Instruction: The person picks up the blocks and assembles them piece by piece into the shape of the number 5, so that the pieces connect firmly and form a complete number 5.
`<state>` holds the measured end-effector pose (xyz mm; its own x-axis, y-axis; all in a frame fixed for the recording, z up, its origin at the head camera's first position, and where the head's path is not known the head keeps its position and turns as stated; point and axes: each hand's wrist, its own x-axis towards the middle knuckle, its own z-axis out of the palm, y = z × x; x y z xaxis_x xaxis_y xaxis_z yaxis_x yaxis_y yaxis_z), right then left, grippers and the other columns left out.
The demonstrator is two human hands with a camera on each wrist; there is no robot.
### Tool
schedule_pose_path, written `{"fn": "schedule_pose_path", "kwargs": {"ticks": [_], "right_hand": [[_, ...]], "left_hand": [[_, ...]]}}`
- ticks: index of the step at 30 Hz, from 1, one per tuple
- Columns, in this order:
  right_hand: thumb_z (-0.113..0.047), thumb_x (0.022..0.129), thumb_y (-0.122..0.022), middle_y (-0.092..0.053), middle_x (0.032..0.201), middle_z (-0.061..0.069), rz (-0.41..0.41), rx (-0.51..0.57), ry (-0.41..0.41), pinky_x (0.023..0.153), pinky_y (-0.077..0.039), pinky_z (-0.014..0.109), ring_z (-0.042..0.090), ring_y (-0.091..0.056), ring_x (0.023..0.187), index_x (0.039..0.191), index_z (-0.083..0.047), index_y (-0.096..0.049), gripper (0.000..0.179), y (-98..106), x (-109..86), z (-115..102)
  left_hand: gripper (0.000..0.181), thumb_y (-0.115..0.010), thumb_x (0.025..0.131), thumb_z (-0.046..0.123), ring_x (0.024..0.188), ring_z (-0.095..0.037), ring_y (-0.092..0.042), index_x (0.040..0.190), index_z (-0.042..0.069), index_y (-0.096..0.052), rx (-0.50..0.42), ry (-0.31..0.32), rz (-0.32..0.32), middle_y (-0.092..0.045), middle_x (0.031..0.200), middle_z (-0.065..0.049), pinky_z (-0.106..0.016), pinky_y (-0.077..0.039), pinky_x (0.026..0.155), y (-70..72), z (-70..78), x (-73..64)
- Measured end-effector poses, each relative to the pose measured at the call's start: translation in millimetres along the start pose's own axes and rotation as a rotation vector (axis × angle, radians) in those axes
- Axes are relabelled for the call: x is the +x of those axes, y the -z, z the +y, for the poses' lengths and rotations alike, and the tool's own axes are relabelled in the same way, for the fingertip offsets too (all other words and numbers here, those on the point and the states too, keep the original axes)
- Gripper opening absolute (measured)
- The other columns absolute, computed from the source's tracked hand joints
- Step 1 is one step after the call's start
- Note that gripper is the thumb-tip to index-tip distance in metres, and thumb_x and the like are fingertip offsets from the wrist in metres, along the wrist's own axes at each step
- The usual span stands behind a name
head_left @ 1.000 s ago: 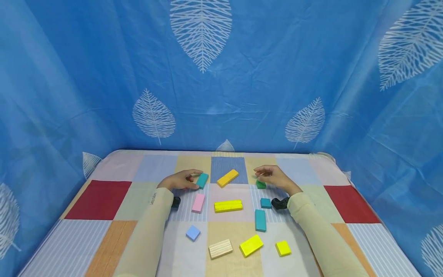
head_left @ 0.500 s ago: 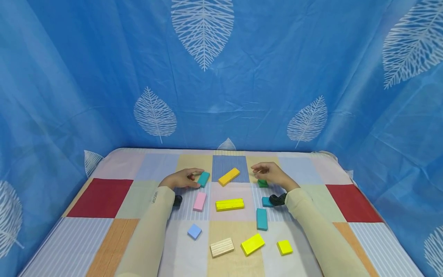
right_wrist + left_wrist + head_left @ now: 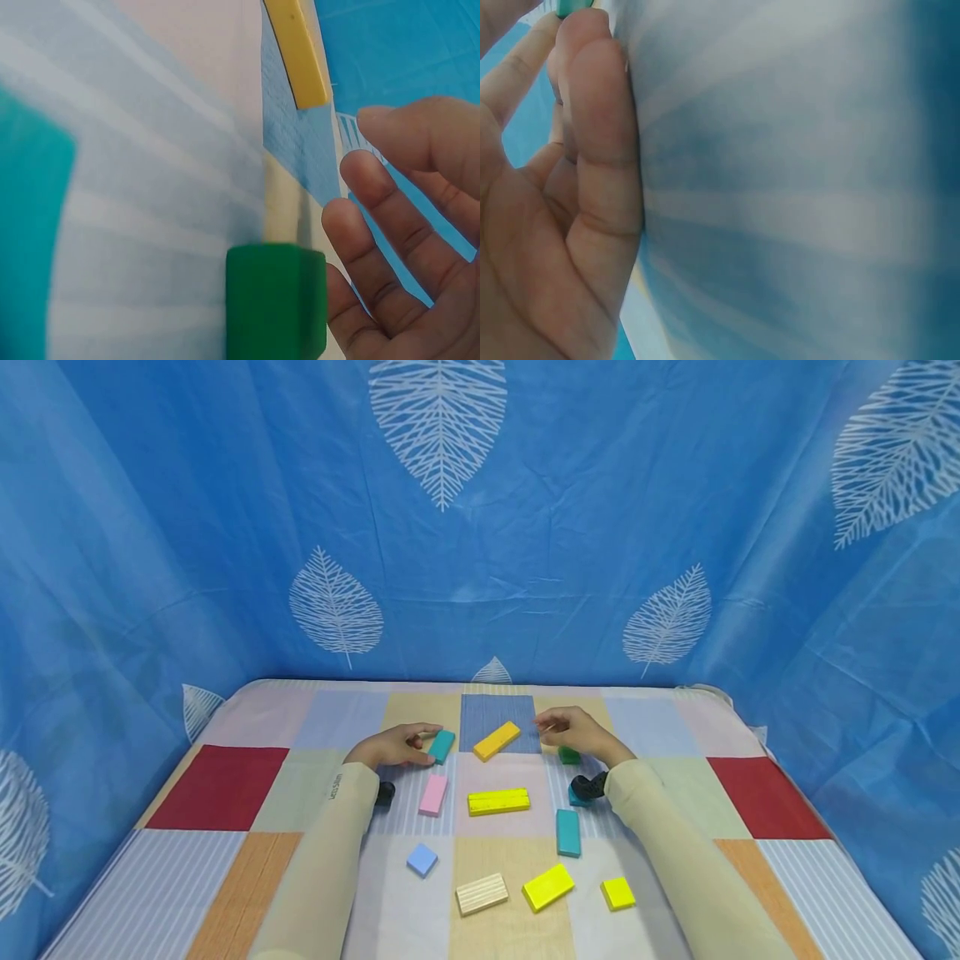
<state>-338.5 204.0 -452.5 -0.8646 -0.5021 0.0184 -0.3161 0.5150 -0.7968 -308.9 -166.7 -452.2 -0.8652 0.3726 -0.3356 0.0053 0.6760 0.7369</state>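
My left hand (image 3: 390, 747) pinches a teal rectangular block (image 3: 441, 747) between thumb and index finger at the far left of the group. In the left wrist view only an end of this teal block (image 3: 574, 7) shows above the curled fingers. My right hand (image 3: 579, 735) is over the table with loosely bent fingers and nothing between them. Beside and partly under it lies a green block (image 3: 569, 757), which the right wrist view shows apart from the fingers. An orange block (image 3: 497, 741) lies slantwise between the hands, nearest the right fingertips.
Nearer me lie a pink block (image 3: 432, 796), a long yellow block (image 3: 498, 802), a teal block (image 3: 567, 832), a blue square (image 3: 422, 860), a striped wooden block (image 3: 482, 894), a yellow block (image 3: 548, 887) and a yellow square (image 3: 618, 893). A small teal block (image 3: 576, 797) is half hidden by the right wrist strap.
My right hand has moved left and slightly away from me, past the green block toward the orange one. The left hand stays at the teal block.
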Motion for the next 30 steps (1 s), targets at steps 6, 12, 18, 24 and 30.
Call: {"fn": "schedule_pose_path", "kwargs": {"ticks": [6,12,18,24,30], "right_hand": [[0.004,0.100,-0.068,-0.069,0.131,0.030,-0.013,0.005,-0.015,0.104,-0.055,0.050,0.043,-0.066,0.118,0.135,0.014,-0.065,0.036,-3.8,5.9,-3.0],[0.003,0.100,-0.068,-0.069,0.131,0.029,-0.018,-0.002,-0.027,0.108,-0.052,0.055,0.044,-0.064,0.121,0.136,0.013,-0.065,0.038,-9.5,11.6,-5.7],[0.002,0.100,-0.069,-0.071,0.129,0.027,-0.013,0.006,-0.042,0.107,-0.052,0.053,0.041,-0.065,0.119,0.136,0.012,-0.066,0.038,-14.2,17.4,-8.2],[0.003,0.099,-0.070,-0.071,0.128,0.026,0.000,0.004,-0.056,0.103,-0.055,0.050,0.038,-0.067,0.114,0.135,0.011,-0.067,0.037,-18.6,24.6,-7.5],[0.005,0.099,-0.071,-0.069,0.129,0.027,-0.001,-0.011,-0.076,0.102,-0.056,0.050,0.040,-0.066,0.115,0.134,0.010,-0.069,0.036,-21.9,30.2,-8.7]], "left_hand": [[0.070,-0.073,0.104,0.010,0.082,-0.019,-0.047,0.166,0.008,-0.041,-0.008,-0.006,-0.006,-0.052,0.110,-0.011,-0.027,-0.045,0.076,-0.4,1.6,0.2],[0.070,-0.074,0.103,0.010,0.087,-0.021,-0.049,0.166,0.008,-0.042,0.001,0.002,-0.002,-0.051,0.110,-0.012,-0.028,-0.045,0.079,0.9,1.0,-0.3],[0.070,-0.075,0.103,0.010,0.095,-0.023,-0.050,0.165,0.009,-0.043,-0.003,0.015,0.006,-0.051,0.113,-0.013,-0.030,-0.045,0.082,2.9,-0.1,-0.2],[0.070,-0.075,0.103,0.010,0.091,-0.022,-0.050,0.165,0.009,-0.043,-0.016,0.019,0.005,-0.051,0.112,-0.012,-0.028,-0.045,0.079,2.1,1.6,-1.0],[0.070,-0.073,0.103,0.008,0.097,-0.022,-0.048,0.165,0.007,-0.042,-0.023,-0.011,-0.006,-0.051,0.110,-0.012,-0.029,-0.043,0.081,0.0,1.7,-0.3]]}}
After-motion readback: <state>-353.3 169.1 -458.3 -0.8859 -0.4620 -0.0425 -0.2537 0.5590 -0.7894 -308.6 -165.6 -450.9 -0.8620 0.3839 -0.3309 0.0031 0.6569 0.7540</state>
